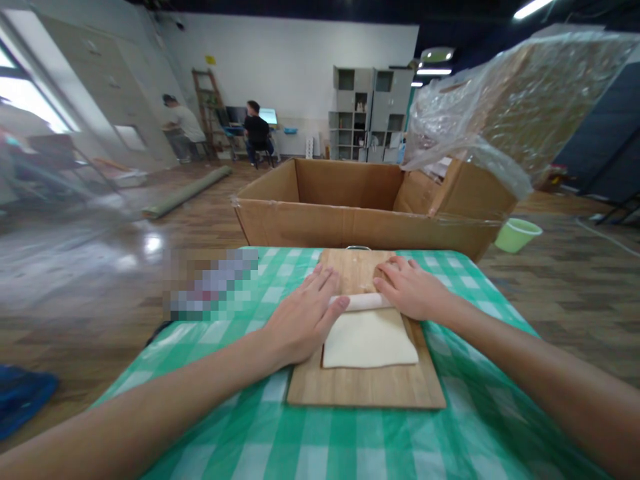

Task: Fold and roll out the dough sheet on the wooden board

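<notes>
Across the far edge of a flat sheet of cream-coloured dough (370, 340) lies a smooth, pale rolling pin (364, 303). The dough rests on a wooden cutting board (367, 393) with a metal handle at its far end. My left hand (307, 317) lies over the pin's left end, fingers stretched forward and thumb apart along it. At the other end my right hand (407, 287) rests with its fingers extended, slightly bent, over the board's right side. Both palms hide the pin's ends. A few whitish specks show on the board beyond the pin.
A green-and-white checked cloth (340, 443) covers the table. Just beyond stands a large cardboard box (320, 223), with plastic-wrapped cardboard (540, 100) rising at its right. A light green bucket (519, 235) is on the floor. Two people sit farther back.
</notes>
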`<state>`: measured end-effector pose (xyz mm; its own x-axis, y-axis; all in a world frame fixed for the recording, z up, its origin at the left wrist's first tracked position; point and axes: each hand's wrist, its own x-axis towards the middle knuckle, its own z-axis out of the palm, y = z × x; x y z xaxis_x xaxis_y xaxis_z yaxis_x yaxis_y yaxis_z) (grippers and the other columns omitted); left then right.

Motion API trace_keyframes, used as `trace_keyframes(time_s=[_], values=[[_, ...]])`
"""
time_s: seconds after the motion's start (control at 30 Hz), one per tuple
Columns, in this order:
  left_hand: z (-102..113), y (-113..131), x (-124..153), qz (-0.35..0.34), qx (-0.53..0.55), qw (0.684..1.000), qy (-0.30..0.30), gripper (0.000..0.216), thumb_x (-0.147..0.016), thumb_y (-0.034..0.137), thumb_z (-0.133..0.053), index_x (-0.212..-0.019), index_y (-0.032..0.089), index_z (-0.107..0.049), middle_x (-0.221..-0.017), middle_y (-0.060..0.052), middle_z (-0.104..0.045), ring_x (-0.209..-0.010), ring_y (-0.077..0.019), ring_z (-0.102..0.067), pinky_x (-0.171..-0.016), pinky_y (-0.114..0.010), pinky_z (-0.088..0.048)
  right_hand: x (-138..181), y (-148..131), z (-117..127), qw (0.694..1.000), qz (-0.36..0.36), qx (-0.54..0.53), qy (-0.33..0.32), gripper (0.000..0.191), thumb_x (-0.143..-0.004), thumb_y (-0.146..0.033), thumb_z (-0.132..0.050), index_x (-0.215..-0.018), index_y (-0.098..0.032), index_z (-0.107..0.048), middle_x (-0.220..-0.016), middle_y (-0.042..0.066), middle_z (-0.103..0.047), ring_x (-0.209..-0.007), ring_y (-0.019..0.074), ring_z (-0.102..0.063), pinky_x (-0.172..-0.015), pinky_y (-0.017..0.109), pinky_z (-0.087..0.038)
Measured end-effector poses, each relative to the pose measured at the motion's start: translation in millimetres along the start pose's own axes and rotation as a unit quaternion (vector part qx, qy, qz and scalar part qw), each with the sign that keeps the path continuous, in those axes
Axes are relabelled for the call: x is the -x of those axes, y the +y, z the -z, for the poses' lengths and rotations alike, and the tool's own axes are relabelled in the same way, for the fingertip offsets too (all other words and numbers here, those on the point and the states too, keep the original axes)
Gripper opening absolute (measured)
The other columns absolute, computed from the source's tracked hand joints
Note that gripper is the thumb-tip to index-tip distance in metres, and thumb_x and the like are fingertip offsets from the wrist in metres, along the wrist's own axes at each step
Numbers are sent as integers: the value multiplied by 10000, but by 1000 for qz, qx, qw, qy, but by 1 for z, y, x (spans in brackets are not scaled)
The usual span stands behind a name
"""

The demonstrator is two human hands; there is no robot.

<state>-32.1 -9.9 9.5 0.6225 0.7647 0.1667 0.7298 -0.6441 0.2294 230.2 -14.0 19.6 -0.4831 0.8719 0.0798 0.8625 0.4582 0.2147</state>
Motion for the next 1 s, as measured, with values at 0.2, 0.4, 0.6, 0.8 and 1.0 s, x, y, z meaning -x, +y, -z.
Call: trace_keyframes(time_s=[0.2, 0.4, 0.6, 0.8, 1.0], values=[[-6, -6, -8, 32, 3, 999, 2, 760, -1084, 576, -84, -1566, 89, -412, -1641, -160, -420, -1582, -288, -279, -1264, -460, -288, -17, 14, -4, 1000, 22, -3, -16, 355, -1099, -349, -391, -1317, -261, -658, -1365, 158, -629, -1304, 356, -516, -1016, 542, -433], [-9, -14, -16, 21, 12, 999, 23, 645, -1097, 540, -129, -1444, 159, -517, -1534, -131, -553, -1483, -259, -457, -1200, -412, -375, -34, 23, -16, 999, 20, -37, -8, 310, -1079, -376, -473, -1308, -284, -661, -1481, 114, -582, -1358, 352, -490, -1100, 561, -394], [-5, -14, -18, -4, 16, 999, 29, 585, -1105, 509, -135, -1265, 209, -611, -1406, -99, -625, -1398, -242, -528, -1167, -412, -425, -43, 23, -12, 997, 27, -62, 23, 371, -1014, -391, -640, -1333, -201, -626, -1390, 113, -612, -1185, 282, -632, -988, 501, -547], [-1, -10, -15, -15, 17, 999, 37, 588, -1108, 500, -163, -1302, 177, -615, -1459, -125, -580, -1428, -275, -494, -1213, -481, -377, -21, 13, -2, 996, 16, -79, 37, 358, -1041, -388, -586, -1332, -186, -634, -1394, 126, -622, -1226, 295, -614, -1042, 515, -515], [9, -4, 5, -13, 22, 997, 72, 577, -1087, 481, -320, -1549, 142, -388, -1634, -177, -388, -1561, -323, -295, -1269, -552, -280, 46, -29, 8, 983, -23, -170, 70, 489, -1086, -445, -409, -1470, -176, -550, -1519, 162, -565, -1397, 317, -522, -1148, 509, -433]])
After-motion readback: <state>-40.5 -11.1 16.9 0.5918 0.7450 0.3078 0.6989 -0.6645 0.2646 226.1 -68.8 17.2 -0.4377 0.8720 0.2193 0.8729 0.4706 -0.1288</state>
